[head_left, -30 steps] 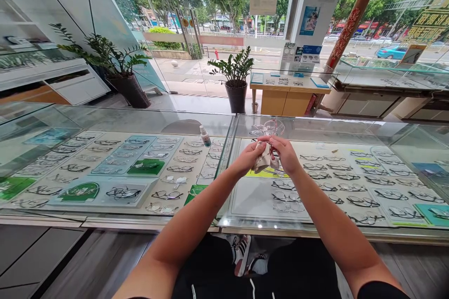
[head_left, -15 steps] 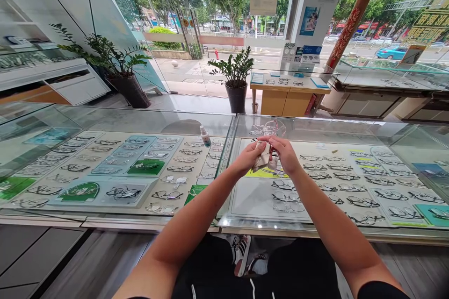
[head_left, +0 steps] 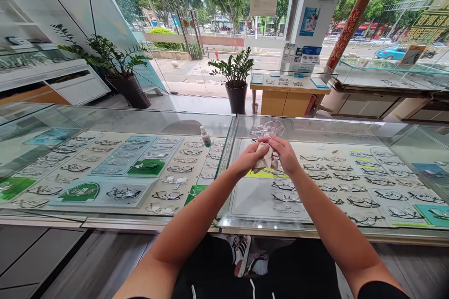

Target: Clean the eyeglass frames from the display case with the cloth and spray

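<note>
Above the glass display case (head_left: 249, 215), my left hand (head_left: 251, 155) is closed on a pale beige cloth (head_left: 262, 162). My right hand (head_left: 285, 153) meets it from the other side, with its fingers pinched together against the cloth. Part of the cloth hangs below the fingers. Something thin and reddish seems to be held within it, but my fingers and the folds hide most of it. Just beyond my hands, several pairs of eyeglasses (head_left: 267, 127) with clear and pink frames lie in a cluster on the glass.
A small spray bottle (head_left: 205, 136) stands on the case to the left. Rows of eyeglasses (head_left: 345, 177) fill the cases under the glass. Beyond are a potted plant (head_left: 235, 88), a second leaning pot (head_left: 129, 88) and a wooden display table (head_left: 280, 100).
Both hands stay in nearly the same place. My fingers have shifted on the cloth, my right fingers now lying more over its top, and less of the reddish thing shows.
</note>
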Tool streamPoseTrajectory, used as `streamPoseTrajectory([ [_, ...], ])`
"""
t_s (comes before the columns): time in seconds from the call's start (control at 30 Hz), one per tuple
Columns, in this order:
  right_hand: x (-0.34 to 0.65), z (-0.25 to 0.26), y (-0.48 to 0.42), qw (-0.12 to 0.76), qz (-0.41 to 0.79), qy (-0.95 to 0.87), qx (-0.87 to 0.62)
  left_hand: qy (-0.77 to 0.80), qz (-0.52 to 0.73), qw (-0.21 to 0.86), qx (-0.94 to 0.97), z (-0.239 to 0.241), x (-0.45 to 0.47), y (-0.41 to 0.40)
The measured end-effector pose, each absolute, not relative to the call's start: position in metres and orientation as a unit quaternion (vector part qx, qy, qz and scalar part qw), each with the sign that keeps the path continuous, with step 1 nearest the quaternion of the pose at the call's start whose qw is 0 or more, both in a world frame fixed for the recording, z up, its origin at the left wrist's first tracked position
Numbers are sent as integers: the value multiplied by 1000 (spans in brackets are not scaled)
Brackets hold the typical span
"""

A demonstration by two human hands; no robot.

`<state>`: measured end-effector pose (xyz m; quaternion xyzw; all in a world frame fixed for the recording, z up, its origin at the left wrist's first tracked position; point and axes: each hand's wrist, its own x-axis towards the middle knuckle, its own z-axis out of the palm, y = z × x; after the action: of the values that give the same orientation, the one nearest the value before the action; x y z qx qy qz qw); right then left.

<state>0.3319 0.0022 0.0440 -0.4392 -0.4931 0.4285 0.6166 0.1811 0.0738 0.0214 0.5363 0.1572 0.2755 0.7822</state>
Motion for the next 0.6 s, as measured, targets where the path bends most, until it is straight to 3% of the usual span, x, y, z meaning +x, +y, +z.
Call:
streamPoseTrajectory([
  [0.6,331,50,-1,600,420,-520,-439,178,309,766,535,25,179,74],
])
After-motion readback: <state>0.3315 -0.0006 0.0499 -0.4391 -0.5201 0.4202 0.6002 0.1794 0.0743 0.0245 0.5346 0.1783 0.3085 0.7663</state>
